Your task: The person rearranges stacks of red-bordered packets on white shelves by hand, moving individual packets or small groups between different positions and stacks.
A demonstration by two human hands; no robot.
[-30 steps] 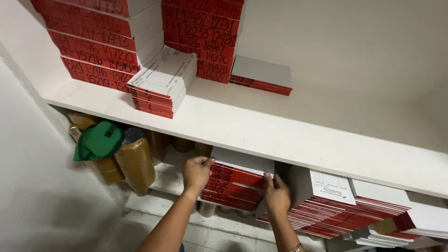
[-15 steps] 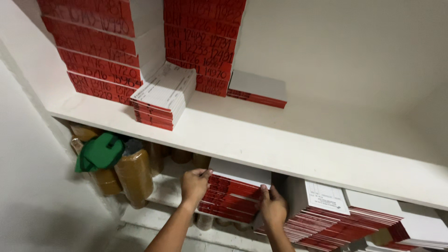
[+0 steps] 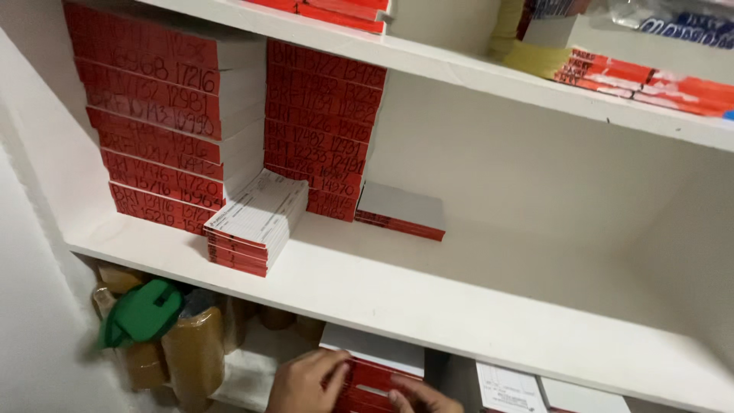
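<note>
At the bottom edge of the head view, my left hand [image 3: 302,386] grips the left side of a stack of red-spined booklets [image 3: 367,367] with a grey-white top, on the lower shelf. My right hand [image 3: 424,399] holds the stack's right front corner; only its fingers show. On the middle shelf [image 3: 428,302] above stand two tall piles of red-spined pads with handwritten spines [image 3: 164,126] [image 3: 325,126], a short angled pile of printed form pads [image 3: 248,222], and a thin grey-topped pad [image 3: 401,210].
Brown wrapped rolls [image 3: 191,356] and a green cloth item [image 3: 141,313] sit at the lower left. Printed pads [image 3: 508,386] lie to the right of the held stack. An upper shelf [image 3: 489,73] carries orange-red packets [image 3: 642,76]. White walls close both sides.
The view has tilted upward, so the upper shelf now shows and my hands have dropped to the bottom edge. Both hands still hold the same stack.
</note>
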